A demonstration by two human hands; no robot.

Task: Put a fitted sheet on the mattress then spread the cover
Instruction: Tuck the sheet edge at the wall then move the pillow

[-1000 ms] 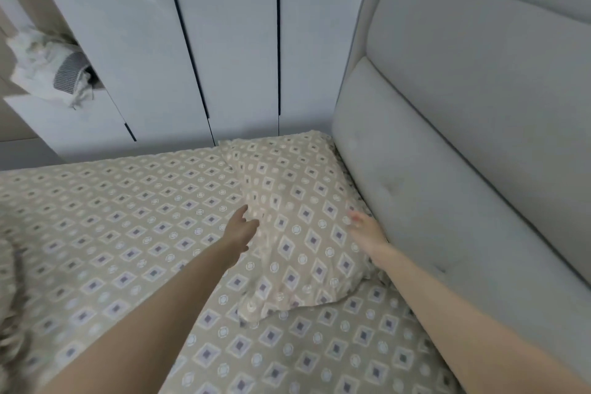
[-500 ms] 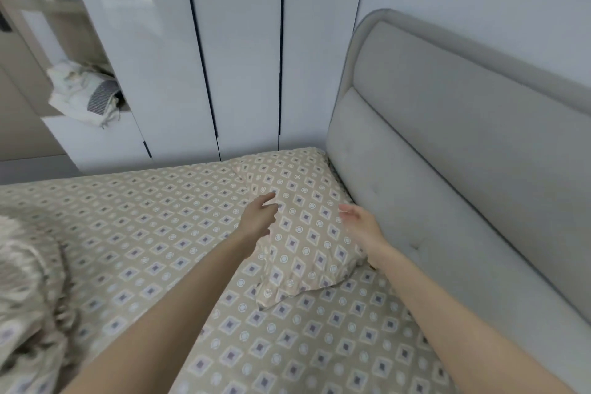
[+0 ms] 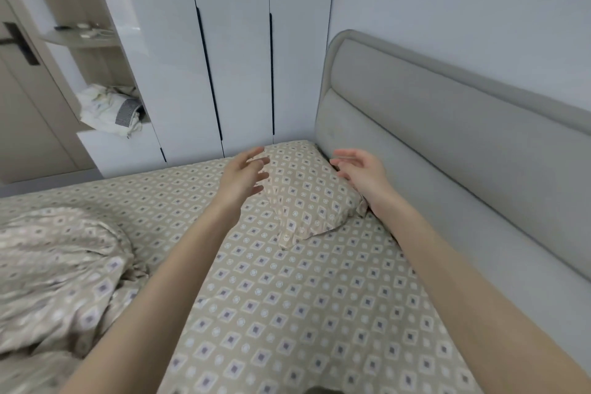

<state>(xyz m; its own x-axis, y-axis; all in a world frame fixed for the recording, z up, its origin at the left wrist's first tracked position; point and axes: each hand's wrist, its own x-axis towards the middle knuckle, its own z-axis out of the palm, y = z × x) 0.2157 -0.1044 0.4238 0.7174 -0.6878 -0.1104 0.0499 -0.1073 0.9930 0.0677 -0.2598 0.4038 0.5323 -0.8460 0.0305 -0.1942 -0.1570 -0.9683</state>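
Fitted sheet point(image 3: 287, 313), in a beige diamond print, already lies stretched flat over the mattress, while the matching cover point(image 3: 57, 269) sits bunched in a heap at the bed's left side, apart from both hands. The left hand point(image 3: 243, 176) and right hand point(image 3: 363, 171) hover with fingers spread and empty on either side of a pillow point(image 3: 307, 192) propped against the grey padded headboard point(image 3: 447, 150). The cover looks soft, limp and light but bulky; it would likely handle best gripped at an edge or two corners, then shaken out flat.
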